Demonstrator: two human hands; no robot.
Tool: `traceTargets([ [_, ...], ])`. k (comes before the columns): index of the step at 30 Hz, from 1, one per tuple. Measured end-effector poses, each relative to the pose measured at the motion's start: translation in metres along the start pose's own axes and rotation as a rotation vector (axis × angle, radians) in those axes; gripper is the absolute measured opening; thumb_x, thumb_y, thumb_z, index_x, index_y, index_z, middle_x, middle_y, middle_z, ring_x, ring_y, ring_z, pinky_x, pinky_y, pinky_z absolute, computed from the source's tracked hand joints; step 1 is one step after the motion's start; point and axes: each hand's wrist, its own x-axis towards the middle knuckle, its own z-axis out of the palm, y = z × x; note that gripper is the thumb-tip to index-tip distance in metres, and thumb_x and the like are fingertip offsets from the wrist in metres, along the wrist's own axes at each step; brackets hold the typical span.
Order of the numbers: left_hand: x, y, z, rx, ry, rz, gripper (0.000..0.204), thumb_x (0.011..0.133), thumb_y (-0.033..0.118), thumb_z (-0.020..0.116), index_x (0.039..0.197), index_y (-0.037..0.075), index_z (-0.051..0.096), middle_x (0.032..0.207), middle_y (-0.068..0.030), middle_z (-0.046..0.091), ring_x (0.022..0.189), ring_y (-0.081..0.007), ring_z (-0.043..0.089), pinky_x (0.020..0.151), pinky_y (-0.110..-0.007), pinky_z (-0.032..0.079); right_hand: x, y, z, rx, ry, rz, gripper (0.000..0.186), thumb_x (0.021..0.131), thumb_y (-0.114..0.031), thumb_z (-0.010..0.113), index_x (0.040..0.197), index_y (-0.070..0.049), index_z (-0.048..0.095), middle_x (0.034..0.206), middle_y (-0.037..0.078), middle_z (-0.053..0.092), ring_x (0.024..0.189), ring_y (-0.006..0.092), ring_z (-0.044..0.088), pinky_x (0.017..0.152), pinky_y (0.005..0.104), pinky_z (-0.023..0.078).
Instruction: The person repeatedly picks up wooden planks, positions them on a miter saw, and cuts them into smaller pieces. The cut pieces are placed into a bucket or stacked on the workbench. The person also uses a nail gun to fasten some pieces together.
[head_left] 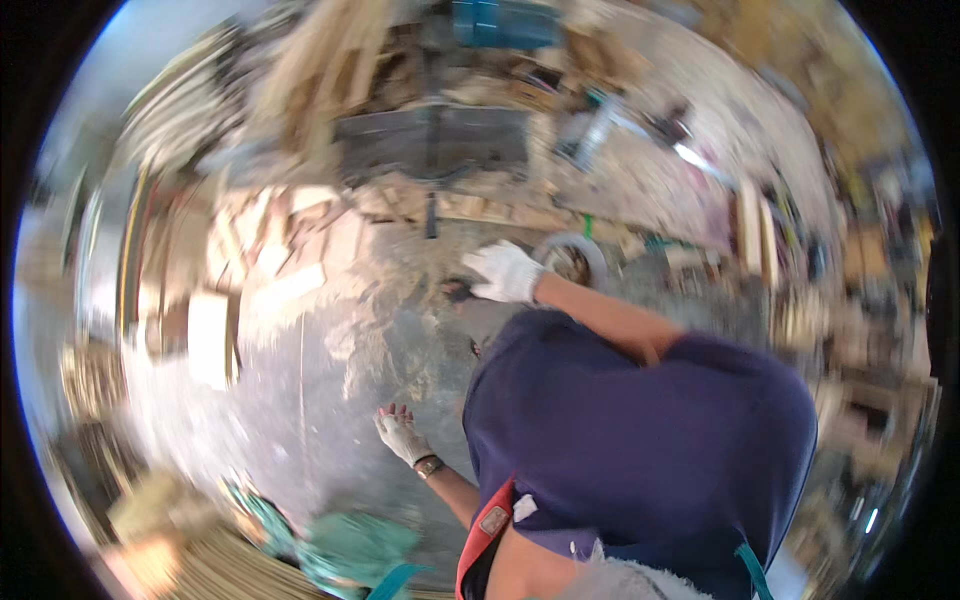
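Navy shirt fabric [640,430] is filling the lower right, while wood offcuts [272,262], one round tub [597,262] and one green plastic sack [355,545] are crowding the grey floor [350,460]. Both white-gloved hands are pointing away from the body: the left hand [403,435] is hanging with fingers loosely spread, and the right hand [505,272] is reaching past the tub. One small dark object [456,290] is sitting right at the right hand's fingers, blur hiding whether they are pinching it.

Bright glare on the floor [270,345], motion blur, fisheye-bent edges, black corners
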Motion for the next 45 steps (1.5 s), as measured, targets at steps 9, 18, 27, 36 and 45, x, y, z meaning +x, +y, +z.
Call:
traceTargets([
  [9,0.114,0.113,0.125,0.256,-0.380,0.079,0.055,0.107,0.038,0.056,0.147,0.002,0.048,0.132,-0.0188,0.062,0.109,-0.0288,0.066,0.089,-0.040,0.053,0.100,-0.029,0.036,0.256,-0.073,0.067,0.022,0.091,-0.035,0.064,0.099,-0.015,0.067,0.076,0.018,0.068,0.072,0.0413,0.067,0.065,0.0517,0.051],
  [18,0.218,0.244,0.244,0.216,-0.416,0.316,0.045,0.109,0.032,0.055,0.141,0.000,0.054,0.115,-0.0116,0.067,0.092,-0.0164,0.066,0.078,-0.029,0.053,0.205,-0.043,-0.026,0.308,-0.226,0.126,0.034,0.090,-0.033,0.062,0.112,-0.006,0.068,0.095,0.022,0.073,0.091,0.0423,0.070,0.079,0.0501,0.054],
  [27,0.296,0.306,0.353,0.349,-0.754,0.397,0.035,0.104,0.027,0.059,0.126,0.000,0.062,0.096,-0.0046,0.066,0.078,-0.0105,0.062,0.067,-0.026,0.052,0.200,-0.086,-0.016,0.382,0.054,0.423,0.036,0.090,-0.029,0.068,0.115,-0.003,0.067,0.093,0.023,0.072,0.089,0.0430,0.070,0.074,0.0483,0.054],
  [36,0.348,0.344,0.460,0.981,-0.891,0.670,0.043,0.091,0.042,0.062,0.107,0.003,0.066,0.093,-0.0240,0.070,0.094,-0.0451,0.068,0.079,-0.051,0.051,0.230,-0.145,0.024,0.433,0.100,0.685,0.052,0.089,-0.029,0.067,0.131,0.001,0.064,0.108,0.027,0.072,0.101,0.0441,0.069,0.085,0.0483,0.055],
  [45,0.348,0.375,0.417,0.311,-1.200,-0.070,0.009,0.100,0.016,0.061,0.103,0.008,0.061,0.083,0.0028,0.057,0.066,-0.0114,0.058,0.061,-0.030,0.053,0.263,-0.178,0.054,0.481,0.358,0.627,0.047,0.091,-0.026,0.069,0.128,0.002,0.063,0.105,0.026,0.072,0.094,0.0463,0.068,0.082,0.0459,0.054],
])
